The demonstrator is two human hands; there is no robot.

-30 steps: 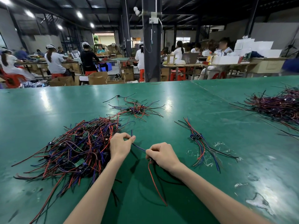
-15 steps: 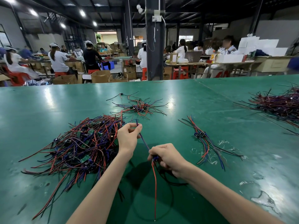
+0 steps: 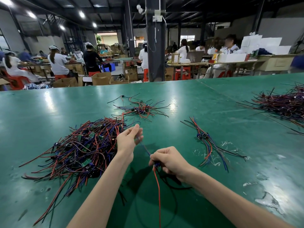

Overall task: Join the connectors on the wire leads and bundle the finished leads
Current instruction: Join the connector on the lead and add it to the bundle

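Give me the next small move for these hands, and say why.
Probably close the left hand on the blue wire, whose free end lies by its loose, blurred fingers: the right hand already pinches the connector, with the red wire hanging below, so the lead needs steadying.

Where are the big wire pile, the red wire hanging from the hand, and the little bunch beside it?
big wire pile (image 3: 77, 150), head view, middle of the tangle.
red wire (image 3: 157, 190), head view, stretch just below the right hand (image 3: 169, 160).
little bunch (image 3: 203, 135), head view, its blue connectors.
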